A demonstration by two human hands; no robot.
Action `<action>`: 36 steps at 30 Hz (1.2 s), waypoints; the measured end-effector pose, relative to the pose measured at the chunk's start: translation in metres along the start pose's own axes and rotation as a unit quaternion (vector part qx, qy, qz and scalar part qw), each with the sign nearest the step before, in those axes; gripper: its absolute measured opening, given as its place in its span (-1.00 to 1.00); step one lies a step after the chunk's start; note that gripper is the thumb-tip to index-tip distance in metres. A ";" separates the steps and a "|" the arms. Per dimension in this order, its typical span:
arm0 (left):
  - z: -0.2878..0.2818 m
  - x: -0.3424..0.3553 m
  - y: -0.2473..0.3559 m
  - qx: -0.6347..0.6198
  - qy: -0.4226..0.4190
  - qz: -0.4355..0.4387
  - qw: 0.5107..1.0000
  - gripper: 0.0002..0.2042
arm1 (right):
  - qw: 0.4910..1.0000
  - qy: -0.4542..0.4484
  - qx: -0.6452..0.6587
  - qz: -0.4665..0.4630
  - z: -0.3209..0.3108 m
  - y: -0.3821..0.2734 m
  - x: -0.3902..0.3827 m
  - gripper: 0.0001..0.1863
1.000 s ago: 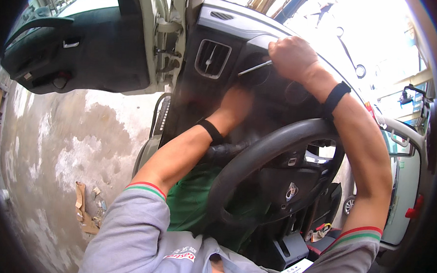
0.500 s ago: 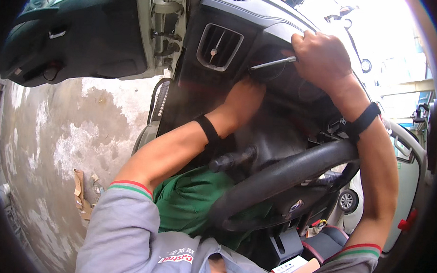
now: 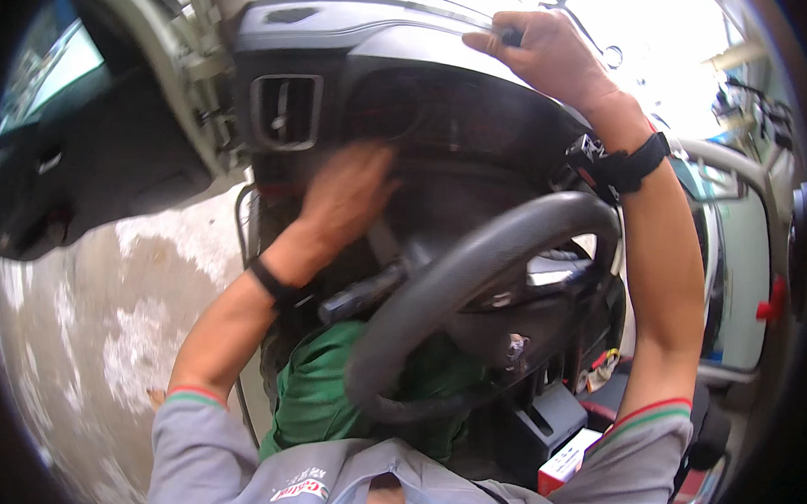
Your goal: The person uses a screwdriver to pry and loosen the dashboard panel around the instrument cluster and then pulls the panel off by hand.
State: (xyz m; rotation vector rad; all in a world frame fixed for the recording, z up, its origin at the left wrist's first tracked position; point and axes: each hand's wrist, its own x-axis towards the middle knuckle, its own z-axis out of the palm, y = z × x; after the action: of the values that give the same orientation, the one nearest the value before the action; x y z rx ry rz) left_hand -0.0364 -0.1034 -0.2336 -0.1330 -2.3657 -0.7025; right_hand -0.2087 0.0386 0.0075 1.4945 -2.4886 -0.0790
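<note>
My right hand [image 3: 557, 57] is raised over the top of the dashboard [image 3: 314, 27], closed around a screwdriver [image 3: 511, 35]. Its dark handle end shows between my fingers, while the shaft is hard to make out against the bright background. Below it lies the dark instrument cluster [image 3: 461, 121]. Motion blurs my left hand [image 3: 345, 192], which is just under the cluster's left part, by the lower dash trim; whether its fingers grip anything is not clear.
The steering wheel [image 3: 483, 264] stands in front of my lap, with a stalk [image 3: 357, 295] on its left. An air vent [image 3: 286, 112] sits left of the cluster. The open door [image 3: 78, 161] is at far left. A small box [image 3: 569, 460] lies at lower right.
My right hand has lifted the screwdriver away from the cluster, up above the dashboard. My left hand has drawn back slightly from the cluster's edge. The whole view has shifted and turned.
</note>
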 end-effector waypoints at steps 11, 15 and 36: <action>-0.019 0.007 0.022 0.006 0.161 -0.226 0.961 -0.56 | 0.910 0.005 0.183 0.373 0.058 0.107 -0.151 -0.65; -0.019 0.004 0.026 0.001 0.144 -0.276 0.950 -0.58 | 0.912 0.023 0.195 0.360 0.090 0.087 -0.174 -0.67; -0.010 0.026 -0.019 0.149 0.099 -0.303 0.936 -0.53 | 0.768 -0.139 0.421 0.463 0.156 0.062 -0.173 -0.28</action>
State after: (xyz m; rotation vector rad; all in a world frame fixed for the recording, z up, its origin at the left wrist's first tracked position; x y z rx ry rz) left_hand -0.0563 -0.1267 -0.2193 0.7928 -2.2811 -0.5802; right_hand -0.2202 0.2077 -0.1639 0.1664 -3.3998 1.1895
